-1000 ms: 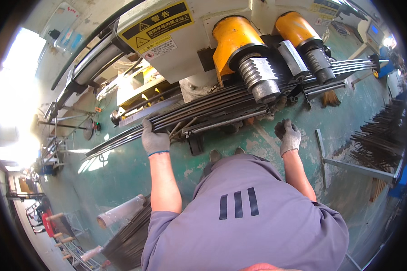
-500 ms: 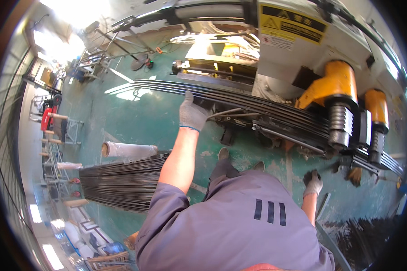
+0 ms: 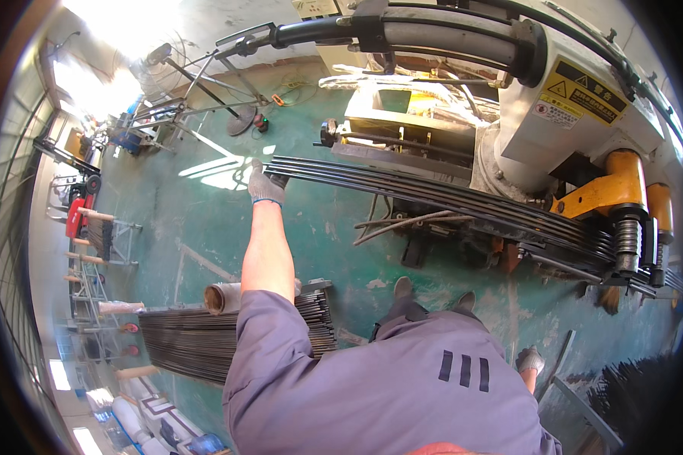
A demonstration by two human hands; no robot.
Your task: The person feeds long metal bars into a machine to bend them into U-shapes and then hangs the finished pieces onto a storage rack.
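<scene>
Several long, dark metal bars (image 3: pixel 402 188) lie side by side, running from the machine at the right out to the left. My left hand (image 3: pixel 265 184), in a pale knitted glove, is closed around their free left ends, with the thumb up. Beneath the bars is the machine's dark support frame (image 3: pixel 413 246). My right hand (image 3: pixel 530 359), gloved too, hangs low beside my body at the right. Its fingers look curled in, and nothing shows in them. A grey metal rail (image 3: pixel 558 360) stands near that hand.
Yellow clamp arms (image 3: pixel 607 189) with coil springs sit at the machine's right part. A stack of dark bars (image 3: pixel 228 337) lies low at the left, a wrapped roll (image 3: pixel 224 297) on it. More dark bars (image 3: pixel 634 398) are at the lower right. A round-based stand (image 3: pixel 243 121) rises from the green floor.
My left hand has slid left along the bars to their ends, the arm stretching further out. My right hand has dropped closer to my body. The view has shifted leftward.
</scene>
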